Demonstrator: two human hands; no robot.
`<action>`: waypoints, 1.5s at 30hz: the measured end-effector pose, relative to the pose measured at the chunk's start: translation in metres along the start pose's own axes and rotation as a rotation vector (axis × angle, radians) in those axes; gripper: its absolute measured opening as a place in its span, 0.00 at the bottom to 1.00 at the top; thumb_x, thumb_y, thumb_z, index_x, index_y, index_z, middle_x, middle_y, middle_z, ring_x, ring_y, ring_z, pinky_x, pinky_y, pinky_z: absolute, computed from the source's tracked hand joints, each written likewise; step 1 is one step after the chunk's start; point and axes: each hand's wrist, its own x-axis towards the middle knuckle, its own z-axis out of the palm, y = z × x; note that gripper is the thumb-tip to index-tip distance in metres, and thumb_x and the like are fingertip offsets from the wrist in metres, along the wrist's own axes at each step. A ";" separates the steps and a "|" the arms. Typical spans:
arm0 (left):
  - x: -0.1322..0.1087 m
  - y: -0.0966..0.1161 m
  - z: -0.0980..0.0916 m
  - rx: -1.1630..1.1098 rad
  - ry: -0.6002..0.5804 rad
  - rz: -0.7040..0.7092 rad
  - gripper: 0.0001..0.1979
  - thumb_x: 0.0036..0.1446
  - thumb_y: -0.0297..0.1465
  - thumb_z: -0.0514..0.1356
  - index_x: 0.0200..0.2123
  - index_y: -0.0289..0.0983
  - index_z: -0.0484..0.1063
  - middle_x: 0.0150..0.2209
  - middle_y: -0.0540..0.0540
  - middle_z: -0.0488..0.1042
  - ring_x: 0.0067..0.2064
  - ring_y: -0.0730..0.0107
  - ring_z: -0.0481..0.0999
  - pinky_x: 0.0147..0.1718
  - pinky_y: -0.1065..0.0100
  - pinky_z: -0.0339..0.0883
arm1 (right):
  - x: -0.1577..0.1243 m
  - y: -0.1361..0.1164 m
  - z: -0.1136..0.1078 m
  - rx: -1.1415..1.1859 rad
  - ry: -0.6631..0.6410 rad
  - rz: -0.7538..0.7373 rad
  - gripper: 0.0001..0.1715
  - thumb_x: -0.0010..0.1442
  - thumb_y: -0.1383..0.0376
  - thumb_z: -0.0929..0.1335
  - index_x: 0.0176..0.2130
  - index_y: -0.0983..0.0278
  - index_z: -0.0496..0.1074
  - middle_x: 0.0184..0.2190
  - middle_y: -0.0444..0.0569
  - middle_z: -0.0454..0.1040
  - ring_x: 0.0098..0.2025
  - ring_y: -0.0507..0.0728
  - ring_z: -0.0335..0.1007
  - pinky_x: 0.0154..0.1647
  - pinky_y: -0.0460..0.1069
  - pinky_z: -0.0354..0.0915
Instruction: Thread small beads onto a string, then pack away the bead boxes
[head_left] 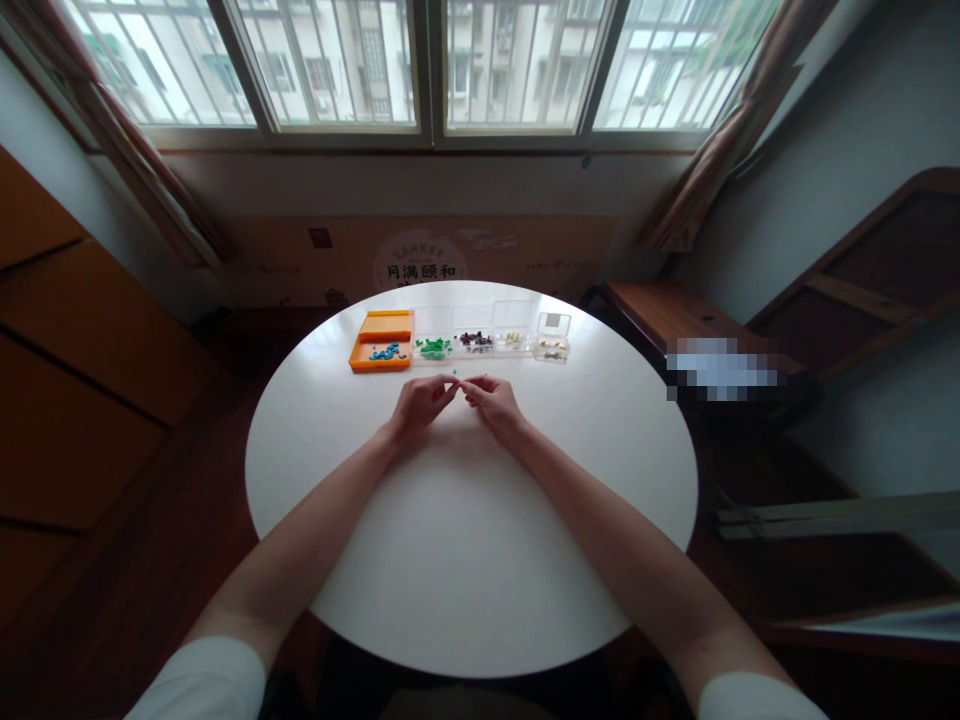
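- Two hands meet near the middle of the surface [465, 560]. The left hand [422, 400] and the right hand [491, 400] both have their fingers curled and their fingertips pinched, the tips almost touching.
- One tiny blue piece [455, 381] sits at the left hand's fingertips, between the two hands. Whether the right hand grips it too is too small to tell.
- Five small boxes stand in a row just beyond the hands, and the way to them lies open. An orange box [379, 366] with blue bits is at the left end. Next come clear boxes with green [433, 322], dark [474, 322] and pale bits [513, 318]. A last clear box [553, 322] stands slightly apart at the right end.
- The surface is a round white tabletop over a dark wooden floor [172, 540].
- A barred window [427, 60] with curtains [142, 160] fills the far wall, and a printed carton [420, 262] leans below it.
- A wooden cabinet [67, 400] stands to the left, and a wooden bench [660, 310] to the right.
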 end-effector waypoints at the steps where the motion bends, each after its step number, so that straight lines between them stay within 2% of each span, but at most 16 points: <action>1: 0.000 0.000 0.000 0.003 0.001 -0.001 0.13 0.56 0.37 0.56 0.36 0.36 0.76 0.17 0.53 0.67 0.20 0.81 0.63 0.23 0.77 0.56 | 0.000 0.000 0.000 0.001 -0.002 -0.002 0.16 0.39 0.58 0.75 0.27 0.67 0.76 0.18 0.44 0.70 0.22 0.48 0.61 0.25 0.46 0.57; 45: 0.000 0.001 0.000 -0.003 -0.017 -0.035 0.14 0.57 0.38 0.55 0.37 0.36 0.76 0.17 0.53 0.67 0.20 0.80 0.63 0.23 0.77 0.56 | -0.001 -0.002 0.000 0.016 -0.004 0.006 0.16 0.38 0.57 0.75 0.26 0.66 0.76 0.18 0.44 0.70 0.22 0.48 0.61 0.25 0.46 0.57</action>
